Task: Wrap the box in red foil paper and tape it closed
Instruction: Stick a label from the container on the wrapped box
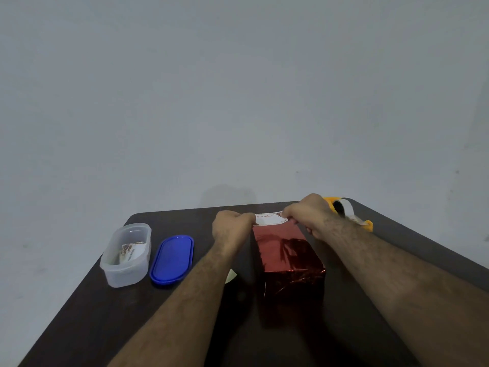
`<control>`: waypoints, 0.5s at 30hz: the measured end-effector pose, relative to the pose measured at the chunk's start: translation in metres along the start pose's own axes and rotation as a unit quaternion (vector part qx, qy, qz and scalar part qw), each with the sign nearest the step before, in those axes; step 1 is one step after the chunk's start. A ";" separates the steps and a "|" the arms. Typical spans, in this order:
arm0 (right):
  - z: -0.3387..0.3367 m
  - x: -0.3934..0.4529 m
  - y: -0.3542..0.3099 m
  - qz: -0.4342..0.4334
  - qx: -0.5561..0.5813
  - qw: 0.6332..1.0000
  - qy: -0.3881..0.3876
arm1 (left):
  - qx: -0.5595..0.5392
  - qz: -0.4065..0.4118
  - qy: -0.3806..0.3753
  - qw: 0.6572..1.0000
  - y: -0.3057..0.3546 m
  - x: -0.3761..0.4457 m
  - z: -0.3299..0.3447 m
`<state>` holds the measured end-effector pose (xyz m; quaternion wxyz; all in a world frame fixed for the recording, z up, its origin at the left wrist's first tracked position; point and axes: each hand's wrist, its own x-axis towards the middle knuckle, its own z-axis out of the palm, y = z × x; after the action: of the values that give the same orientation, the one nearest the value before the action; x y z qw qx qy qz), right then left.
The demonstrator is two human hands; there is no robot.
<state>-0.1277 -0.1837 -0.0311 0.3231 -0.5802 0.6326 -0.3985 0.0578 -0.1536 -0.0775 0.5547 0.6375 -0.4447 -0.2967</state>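
While tub (126, 256) holds cards (131, 252) (lid (172, 261) off), hands pinch label (270, 219).

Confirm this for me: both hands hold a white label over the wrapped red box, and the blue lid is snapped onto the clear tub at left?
Not quite. In the head view the blue lid lies flat on the table beside the open clear tub. Both hands, left and right, do hold the white label over the red box.

Left hand (230, 227) curled, pinching; right hand (309, 217) likewise.
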 end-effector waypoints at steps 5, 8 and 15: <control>0.008 0.015 0.004 0.019 -0.027 0.999 -0.008 | 0.024 0.009 0.007 1.000 -0.002 0.006 0.006; 0.007 0.021 0.007 0.019 -0.040 0.999 -0.010 | 0.037 0.018 0.009 0.999 0.001 0.007 0.010; 0.005 0.025 0.008 0.019 -0.068 0.997 -0.027 | 0.087 0.030 0.014 0.996 -0.001 0.008 0.015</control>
<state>-0.1306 -0.2089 -0.0392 0.3073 -0.5989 0.6604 -0.3326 0.0486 -0.1675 -0.0802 0.5117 0.6739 -0.4800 -0.2315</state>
